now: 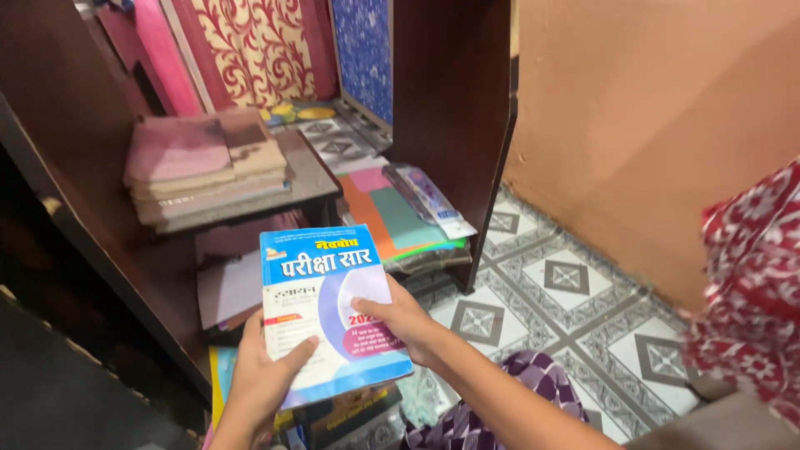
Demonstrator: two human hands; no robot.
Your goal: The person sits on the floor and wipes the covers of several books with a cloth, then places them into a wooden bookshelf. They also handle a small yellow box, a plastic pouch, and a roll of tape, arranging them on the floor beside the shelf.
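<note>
One thick blue-and-white paperback book (329, 312) is in your grasp, held above the floor before the dark wooden shelf unit (454, 125): left hand (267, 371) clasps its lower edge, right hand (404, 317) its side. Judged unshelved; stacked pink books (204, 162) already rest on the shelf.

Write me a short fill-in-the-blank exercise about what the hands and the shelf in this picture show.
1. Both hands, left hand and right hand, hold one ____ with a blue and white cover.
2. The stack of worn pink books lies on a dark ____ shelf.
3. The floor tiles carry a ____-shaped pattern.

Missing words: book; wooden; diamond
</note>
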